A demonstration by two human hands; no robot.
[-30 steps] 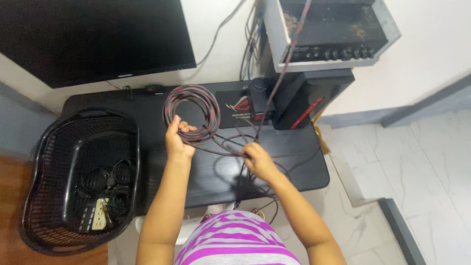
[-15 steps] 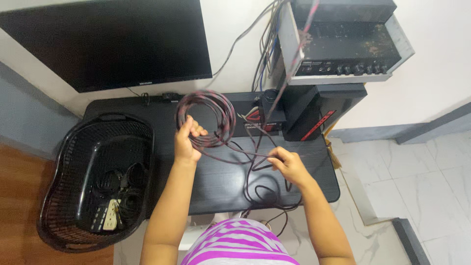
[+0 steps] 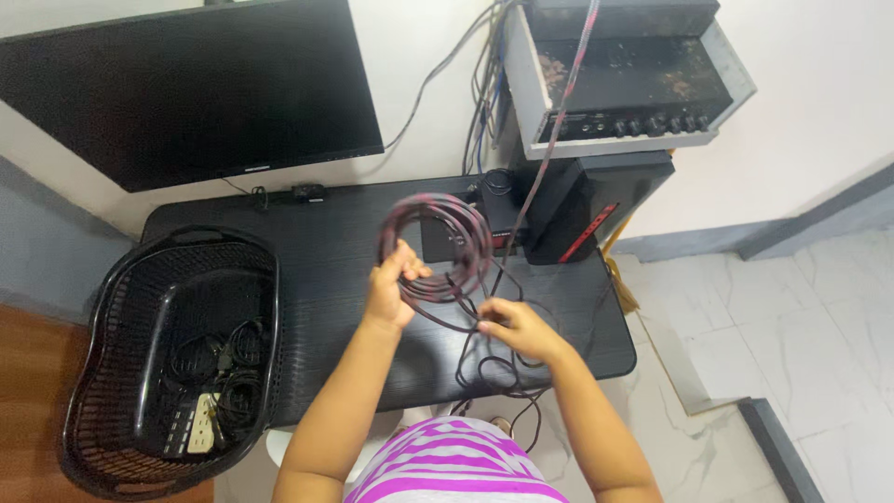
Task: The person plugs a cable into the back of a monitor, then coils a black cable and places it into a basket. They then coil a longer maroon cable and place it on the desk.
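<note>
My left hand (image 3: 391, 291) grips a coil of dark red-and-black braided cable (image 3: 438, 244), held upright above the black desk (image 3: 317, 279). My right hand (image 3: 515, 328) pinches the loose strand of the same cable just right of the coil's lower edge. More of the cable lies in loops on the desk below my right hand and hangs over the front edge. One strand runs up toward the shelf unit (image 3: 624, 74) at the top right.
A black plastic basket (image 3: 102, 373) on the desk's left holds coiled black cables and a power strip (image 3: 191, 424). A dark monitor (image 3: 186, 93) hangs on the wall. A black box with red stripes (image 3: 587, 200) stands at the desk's back right. White tiled floor lies to the right.
My left hand and the coil have shifted right, toward the desk's middle. My right hand has come in closer to the coil, drawing the loose strand with it.
</note>
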